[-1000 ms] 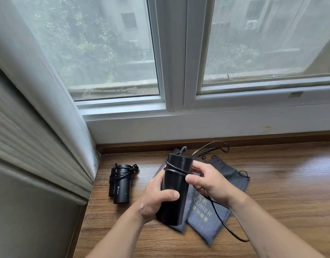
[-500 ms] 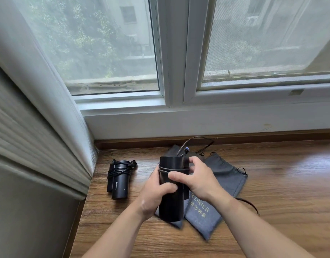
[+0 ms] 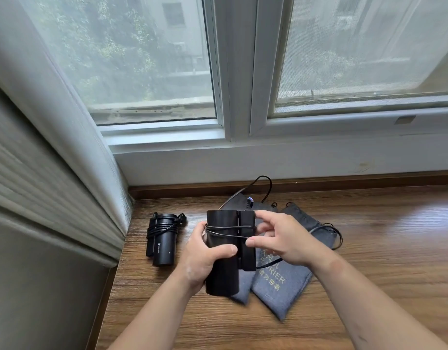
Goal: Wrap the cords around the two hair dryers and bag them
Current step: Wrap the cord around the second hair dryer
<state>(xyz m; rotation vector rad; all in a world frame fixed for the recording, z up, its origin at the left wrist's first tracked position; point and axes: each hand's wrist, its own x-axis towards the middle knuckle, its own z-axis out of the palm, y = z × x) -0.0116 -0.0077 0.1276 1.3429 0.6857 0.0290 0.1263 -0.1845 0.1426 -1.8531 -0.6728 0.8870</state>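
Note:
My left hand (image 3: 204, 258) grips a black folded hair dryer (image 3: 226, 271) upright above the wooden sill. Two turns of its black cord (image 3: 225, 229) cross the upper body. My right hand (image 3: 281, 238) pinches that cord at the dryer's right side; the loose rest of the cord (image 3: 335, 234) trails right over the bags and loops back behind. A second black hair dryer (image 3: 163, 239) lies to the left with its cord wound round it. Two grey drawstring bags (image 3: 281, 286) lie flat under and right of the held dryer.
The wooden sill (image 3: 369, 274) runs along a white window frame (image 3: 243, 157) at the back. A pleated blind and wall (image 3: 53, 198) close off the left side. The sill's left edge drops off beside the lying dryer.
The held dryer has been turned so its folded handle faces me. My right hand has come round the front with the cord, adding a turn. The loose cord now lies farther right.

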